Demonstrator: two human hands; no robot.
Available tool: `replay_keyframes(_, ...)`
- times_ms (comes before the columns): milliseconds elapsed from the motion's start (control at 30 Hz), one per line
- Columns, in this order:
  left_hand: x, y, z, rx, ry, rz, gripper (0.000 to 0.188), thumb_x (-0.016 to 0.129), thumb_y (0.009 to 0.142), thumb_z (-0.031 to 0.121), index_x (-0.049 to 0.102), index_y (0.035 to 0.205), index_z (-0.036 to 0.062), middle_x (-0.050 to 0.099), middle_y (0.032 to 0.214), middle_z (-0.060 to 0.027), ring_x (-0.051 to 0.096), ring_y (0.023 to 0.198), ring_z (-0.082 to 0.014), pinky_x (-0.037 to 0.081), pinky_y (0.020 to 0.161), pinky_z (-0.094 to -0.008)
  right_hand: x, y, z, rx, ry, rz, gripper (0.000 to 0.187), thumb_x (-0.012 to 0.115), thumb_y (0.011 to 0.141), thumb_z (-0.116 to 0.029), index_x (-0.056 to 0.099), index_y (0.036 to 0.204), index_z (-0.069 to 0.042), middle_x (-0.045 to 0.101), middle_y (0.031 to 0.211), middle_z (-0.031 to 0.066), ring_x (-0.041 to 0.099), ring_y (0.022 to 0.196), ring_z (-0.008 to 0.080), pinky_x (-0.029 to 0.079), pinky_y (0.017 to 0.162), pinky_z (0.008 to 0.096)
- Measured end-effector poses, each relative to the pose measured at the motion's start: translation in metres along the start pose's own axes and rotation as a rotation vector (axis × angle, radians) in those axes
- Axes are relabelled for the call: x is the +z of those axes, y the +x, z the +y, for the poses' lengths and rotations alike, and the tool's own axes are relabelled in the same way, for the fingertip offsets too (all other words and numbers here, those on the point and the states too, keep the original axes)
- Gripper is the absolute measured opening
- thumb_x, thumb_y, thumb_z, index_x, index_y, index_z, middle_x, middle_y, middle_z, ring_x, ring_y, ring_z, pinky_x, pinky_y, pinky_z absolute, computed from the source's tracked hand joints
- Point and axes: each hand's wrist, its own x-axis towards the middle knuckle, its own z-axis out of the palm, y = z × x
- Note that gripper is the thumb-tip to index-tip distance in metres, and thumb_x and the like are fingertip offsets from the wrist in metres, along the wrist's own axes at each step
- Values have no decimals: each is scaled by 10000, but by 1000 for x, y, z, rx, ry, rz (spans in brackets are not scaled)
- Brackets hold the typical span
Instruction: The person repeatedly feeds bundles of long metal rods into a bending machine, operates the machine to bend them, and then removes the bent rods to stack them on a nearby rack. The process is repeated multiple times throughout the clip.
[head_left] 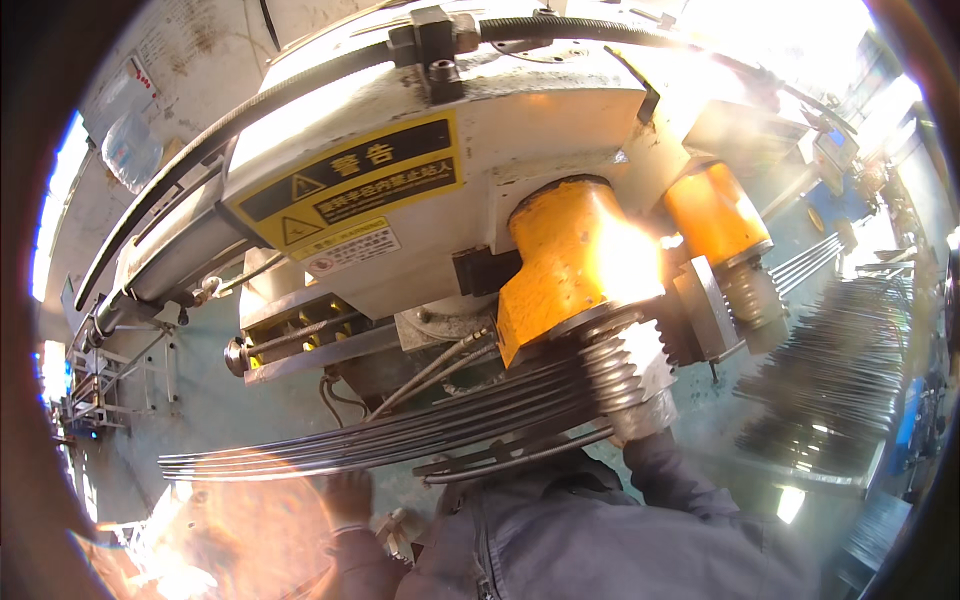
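A bundle of thin metal rods (400,435) runs across the lower centre of the frame, from the lower left up into the grooved roller (625,370) right of centre. The left hand (348,497), gloved, sits just below the rods at lower centre; whether it is closed on anything cannot be told. The right hand is hidden behind the roller; only its sleeve (665,470) shows, so its grip cannot be told. Above the roller stands a yellow housing (575,260), mounted on the white machine body (540,130). A yellow warning label (350,180) occupies the upper left. A rack of finished rods (835,390) lies at right.
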Motion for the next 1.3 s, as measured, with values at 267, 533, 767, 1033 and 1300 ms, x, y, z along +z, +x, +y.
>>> replay_keyframes(267,-29,27,101,-15,-465,59,317,905,898,107,782,1184,47,838,1227,-119,783,1148,-342,628,1001,-439,-15,2,38,285,514,142,485,733,1032,-451,847,1273,-46,845,1240,207,787,1206,391,583,1055,444)
replay_keyframes(533,55,30,33,191,-91,-115,166,785,909,188,789,1071,153,767,1158,-61,736,1152,-294,601,1006,-425,-6,-130,-29,506,629,95,520,757,1016,-454,832,1315,-36,836,1286,216,777,1256,382,577,1109,447)
replay_keyframes(767,17,-8,90,810,311,62,104,723,907,182,750,1006,195,725,1124,-13,697,1154,-245,566,1023,-384,-63,-198,-76,378,782,443,441,743,1024,-367,827,1274,-13,837,1238,227,800,1153,358,599,1025,424)
replay_keyframes(1033,-96,26,97,660,-1180,99,253,553,1094,309,734,1128,136,728,1077,-73,713,1070,-266,579,951,-413,-199,-169,-126,-95,1260,1157,415,724,1117,-252,728,1416,35,832,1253,133,749,1131,203,570,1046,365)
replay_keyframes(1300,-193,51,126,-297,-2174,422,477,571,1184,486,700,1400,80,755,1327,-131,742,1187,-294,596,1022,-419,-256,-115,-146,-253,1955,952,537,676,1175,-427,735,1429,42,779,1270,65,671,1133,159,526,1045,344)
